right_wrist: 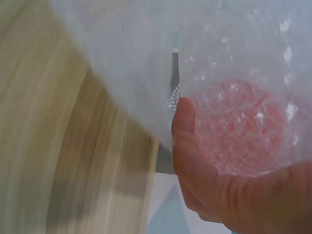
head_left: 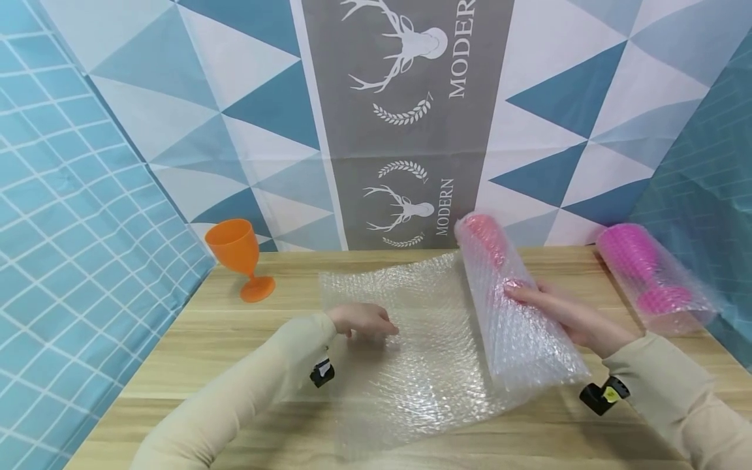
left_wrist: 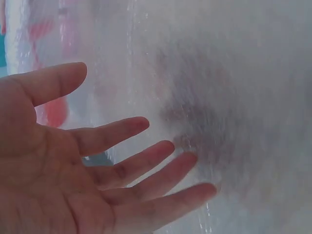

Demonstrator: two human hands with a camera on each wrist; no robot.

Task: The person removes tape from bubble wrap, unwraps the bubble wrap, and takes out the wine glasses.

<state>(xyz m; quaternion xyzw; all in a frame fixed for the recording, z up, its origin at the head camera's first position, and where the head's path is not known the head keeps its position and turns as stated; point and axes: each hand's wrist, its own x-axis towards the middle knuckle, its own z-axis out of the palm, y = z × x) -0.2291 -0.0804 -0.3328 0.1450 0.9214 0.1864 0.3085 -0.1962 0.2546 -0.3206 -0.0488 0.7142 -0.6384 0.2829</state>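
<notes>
My right hand (head_left: 566,316) grips a roll of bubble wrap (head_left: 523,326), thumb on its outer side. Inside the roll, blurred by the layers, shows a red cup-like thing (head_left: 486,236); its pinkish-red round end (right_wrist: 241,126) appears beside the thumb in the right wrist view. From the roll, a flat sheet of bubble wrap (head_left: 420,365) spreads leftward over the table. Over the left part of that sheet is my left hand (head_left: 364,320), holding nothing. In the left wrist view its fingers (left_wrist: 146,161) are spread and nearly straight, close to the clear plastic.
An orange goblet (head_left: 237,251) stands upright at the table's back left. At the right edge lies a pink goblet (head_left: 640,264) rolled in bubble wrap. The wooden table (head_left: 194,365) meets a patterned wall cloth (head_left: 405,130) behind and blue tiled cloths at both sides.
</notes>
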